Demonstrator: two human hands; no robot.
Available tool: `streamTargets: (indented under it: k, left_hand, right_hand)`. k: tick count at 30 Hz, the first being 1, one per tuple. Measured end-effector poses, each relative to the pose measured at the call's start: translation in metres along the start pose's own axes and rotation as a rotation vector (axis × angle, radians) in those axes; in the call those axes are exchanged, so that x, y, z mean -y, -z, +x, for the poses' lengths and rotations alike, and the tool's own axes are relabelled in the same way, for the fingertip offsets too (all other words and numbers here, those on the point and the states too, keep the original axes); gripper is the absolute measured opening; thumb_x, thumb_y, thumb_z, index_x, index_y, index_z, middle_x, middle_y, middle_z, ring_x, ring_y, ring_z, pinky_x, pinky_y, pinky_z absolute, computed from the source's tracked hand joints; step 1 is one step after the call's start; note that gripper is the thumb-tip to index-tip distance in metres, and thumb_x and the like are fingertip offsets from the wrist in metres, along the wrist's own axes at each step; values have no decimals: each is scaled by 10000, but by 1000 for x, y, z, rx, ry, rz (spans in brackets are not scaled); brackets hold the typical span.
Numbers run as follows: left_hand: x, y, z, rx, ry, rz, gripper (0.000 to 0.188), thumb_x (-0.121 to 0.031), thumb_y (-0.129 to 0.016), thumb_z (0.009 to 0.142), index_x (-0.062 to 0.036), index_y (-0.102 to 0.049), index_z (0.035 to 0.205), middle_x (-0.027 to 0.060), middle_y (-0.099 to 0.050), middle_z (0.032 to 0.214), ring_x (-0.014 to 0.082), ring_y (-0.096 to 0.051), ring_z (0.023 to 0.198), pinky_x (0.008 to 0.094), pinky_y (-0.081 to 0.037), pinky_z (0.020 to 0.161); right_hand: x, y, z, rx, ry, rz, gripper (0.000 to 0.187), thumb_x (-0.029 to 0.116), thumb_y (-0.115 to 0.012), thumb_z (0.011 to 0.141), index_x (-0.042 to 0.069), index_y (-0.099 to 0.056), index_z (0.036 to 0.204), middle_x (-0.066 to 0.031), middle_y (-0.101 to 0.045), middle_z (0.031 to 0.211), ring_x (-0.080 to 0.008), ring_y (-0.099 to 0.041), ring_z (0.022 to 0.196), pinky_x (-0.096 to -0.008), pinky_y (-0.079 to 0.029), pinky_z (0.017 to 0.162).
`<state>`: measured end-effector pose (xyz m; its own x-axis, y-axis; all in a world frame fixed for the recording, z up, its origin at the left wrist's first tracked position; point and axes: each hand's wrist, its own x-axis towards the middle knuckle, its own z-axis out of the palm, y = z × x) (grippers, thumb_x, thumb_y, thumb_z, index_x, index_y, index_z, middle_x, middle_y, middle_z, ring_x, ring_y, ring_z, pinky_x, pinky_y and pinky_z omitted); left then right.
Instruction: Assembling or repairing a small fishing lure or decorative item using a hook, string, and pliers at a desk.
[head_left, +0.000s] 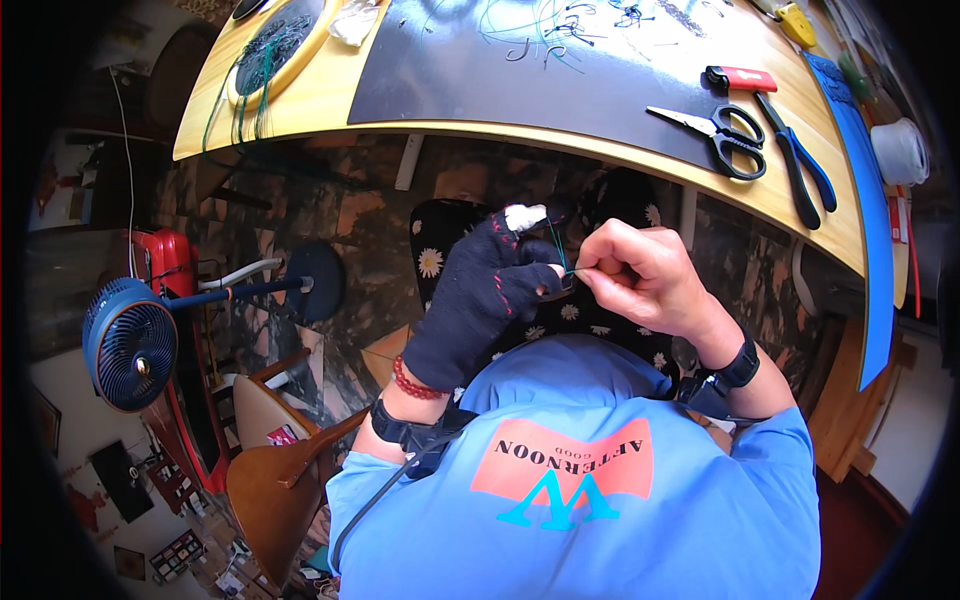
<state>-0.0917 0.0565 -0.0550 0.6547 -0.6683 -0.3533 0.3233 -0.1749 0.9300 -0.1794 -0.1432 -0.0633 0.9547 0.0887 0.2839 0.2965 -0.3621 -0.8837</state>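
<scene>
My left hand (480, 285) wears a black fingerless glove with red stitching, and white wrapping (525, 217) covers one fingertip. Green thread (555, 240) runs taut from that finger down to the thumb, where the left fingers are closed on it. Close by on the right, my bare right hand (645, 275) pinches the thread between thumb and forefinger. Something small and dark lies at the left thumb tip, too small to make out. Both hands are above my lap, in front of the table edge.
On the table's dark mat (450, 80) lie hooks with line (522, 50), scissors (720, 135), a red lighter (745, 79) and blue-and-black-handled pliers (795, 165). A yellow-rimmed tray (315, 50) holds green thread. A blue fan (130, 345) and wooden chair (270, 480) stand left.
</scene>
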Motion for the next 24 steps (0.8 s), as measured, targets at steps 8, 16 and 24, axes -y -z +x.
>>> streamTargets:
  k: [8, 16, 24]
  left_hand:
    - [22, -5, 1, -224, -421, 441, 458, -77, -701, 853, -14, -572, 1288, 29, -624, 1030, 88, -580, 815, 240, -492, 730]
    - [8, -6, -3, -86, -96, -140, 380, -34, -712, 854, -36, -599, 1217, -4, -638, 895, 81, -578, 746, 248, -497, 672]
    - [16, -9, 0, -47, -31, -208, 471, -26, -744, 822, 9, -564, 1256, 32, -686, 905, 87, -621, 787, 243, -523, 718]
  right_hand:
    - [0, 0, -2, -69, -85, 25, 98, -18, -659, 837, 39, -592, 879, -3, -458, 539, -110, -428, 454, -274, -319, 467]
    - [3, 7, 0, 24, -36, 8, 112, -22, -662, 862, 30, -564, 880, -37, -509, 563, -130, -495, 469, -281, -367, 470]
    - [0, 4, 0, 25, 15, -62, 136, -38, -688, 816, 26, -579, 866, -65, -547, 620, -174, -541, 514, -313, -411, 480]
